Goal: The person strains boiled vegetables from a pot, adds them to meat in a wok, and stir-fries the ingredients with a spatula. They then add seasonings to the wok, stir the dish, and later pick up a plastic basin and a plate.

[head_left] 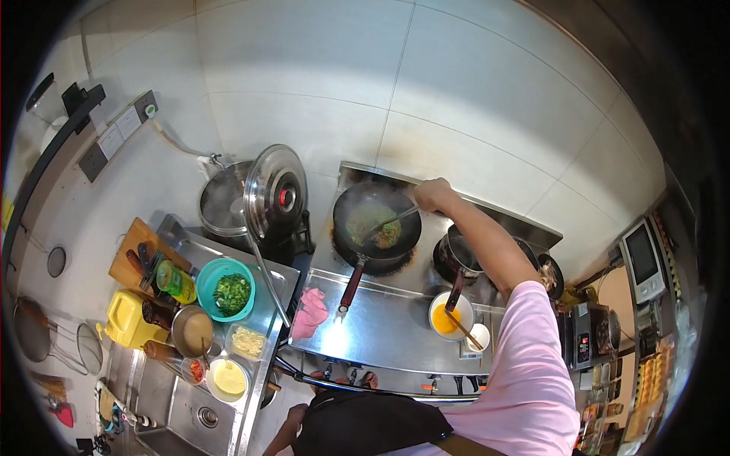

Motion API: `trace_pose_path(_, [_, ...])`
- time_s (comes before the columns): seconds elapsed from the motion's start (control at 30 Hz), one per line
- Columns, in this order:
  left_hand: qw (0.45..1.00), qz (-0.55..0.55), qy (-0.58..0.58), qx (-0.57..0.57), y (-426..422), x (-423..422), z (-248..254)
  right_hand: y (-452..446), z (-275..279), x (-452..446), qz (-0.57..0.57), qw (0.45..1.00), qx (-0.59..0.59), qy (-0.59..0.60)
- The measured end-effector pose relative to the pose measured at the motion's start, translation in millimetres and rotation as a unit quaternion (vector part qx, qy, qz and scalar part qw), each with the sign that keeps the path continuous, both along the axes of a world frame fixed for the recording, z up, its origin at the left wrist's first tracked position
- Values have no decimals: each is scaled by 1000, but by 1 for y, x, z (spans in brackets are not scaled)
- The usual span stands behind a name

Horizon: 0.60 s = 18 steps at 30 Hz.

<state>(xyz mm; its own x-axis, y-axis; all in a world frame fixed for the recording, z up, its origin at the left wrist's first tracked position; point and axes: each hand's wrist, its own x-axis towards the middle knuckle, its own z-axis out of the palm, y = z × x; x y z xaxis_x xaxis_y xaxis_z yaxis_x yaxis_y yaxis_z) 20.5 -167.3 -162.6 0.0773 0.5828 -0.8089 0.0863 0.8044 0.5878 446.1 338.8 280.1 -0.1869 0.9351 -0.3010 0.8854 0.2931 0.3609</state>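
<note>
A dark wok [378,226] stands on the stove with chopped green and brownish food [385,232] in it and steam above. My right hand [434,195] is closed round the handle of a utensil [397,218], whose far end is down in the food. The wok's handle [352,287] points toward me, with no hand on it. Low in the view, beside the dark apron, is my left hand [295,415]; its fingers are too small and dim to make out. A pink cloth [309,312] lies left of the wok handle.
Right of the wok are a saucepan [459,251] and a white bowl [452,313] of yellow liquid with chopsticks. On the left counter are a turquoise bowl [226,289] of chopped greens, a yellow jug [128,319] and small bowls. A steaming pot [225,199] has its glass lid [276,194] tilted beside it.
</note>
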Motion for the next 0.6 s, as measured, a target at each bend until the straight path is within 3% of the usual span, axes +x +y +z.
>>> trace_pose_path(0.03, [1000,-11,0,14,1,-1,1,5,-6,3,13,999,34,12])
trace_pose_path(0.13, [996,-65,19,54,-3,-4,-3,-10,40,-8,-106,988,-115,13])
trace_pose_path(0.23, [996,-70,25,46,-4,-5,-11,-5,50,10,-113,978,-172,-28])
trace_pose_path(0.27, [1000,-10,-11,6,-4,-4,-11,1,43,23,-187,969,-150,55])
trace_pose_path(0.3, [997,50,-46,-35,-5,-4,-11,8,36,33,-194,967,-160,48])
trace_pose_path(0.37, [997,47,-48,-39,-4,-5,-19,21,19,53,-206,961,-180,34])
trace_pose_path(0.47, [999,31,-25,-19,-2,0,-13,72,-79,128,-206,951,-224,57])
trace_pose_path(0.57, [998,-38,36,44,-7,-2,-3,13,-73,82,-228,953,-100,174])
trace_pose_path(0.6, [994,-65,60,71,-5,-1,-2,-4,-67,69,-185,970,-47,151])
